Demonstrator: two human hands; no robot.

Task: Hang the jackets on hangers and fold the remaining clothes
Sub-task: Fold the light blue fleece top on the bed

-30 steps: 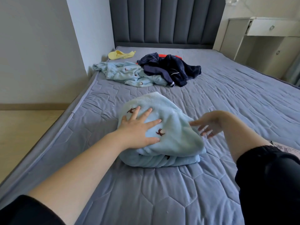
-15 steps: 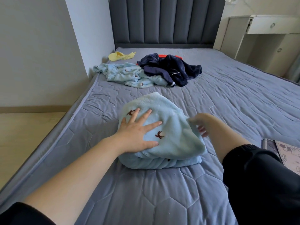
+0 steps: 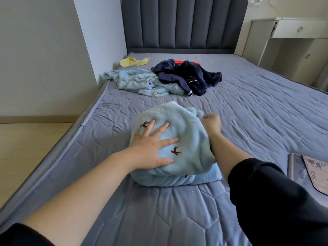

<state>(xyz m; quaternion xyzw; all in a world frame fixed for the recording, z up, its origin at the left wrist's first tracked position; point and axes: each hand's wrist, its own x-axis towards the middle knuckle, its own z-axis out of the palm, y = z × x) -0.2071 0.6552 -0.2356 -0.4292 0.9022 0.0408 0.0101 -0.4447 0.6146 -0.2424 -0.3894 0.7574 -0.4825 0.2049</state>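
Pressing folded blue fleece (image 3: 191,134) flat, left hand (image 3: 150,150) fingers spread, right hand (image 3: 212,124) curled at its edge — grip unclear.

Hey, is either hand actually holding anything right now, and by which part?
The right hand seems to hold the folded blue garment at its far right edge; the left hand only presses flat on top.

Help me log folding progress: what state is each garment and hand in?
blue bundle, folded.
left hand, flat, pressing the bundle.
right hand, curled at the bundle's edge; grip unclear.
pale blue garment, crumpled, unfolded.
navy garment, crumpled heap.
yellow garment, crumpled.
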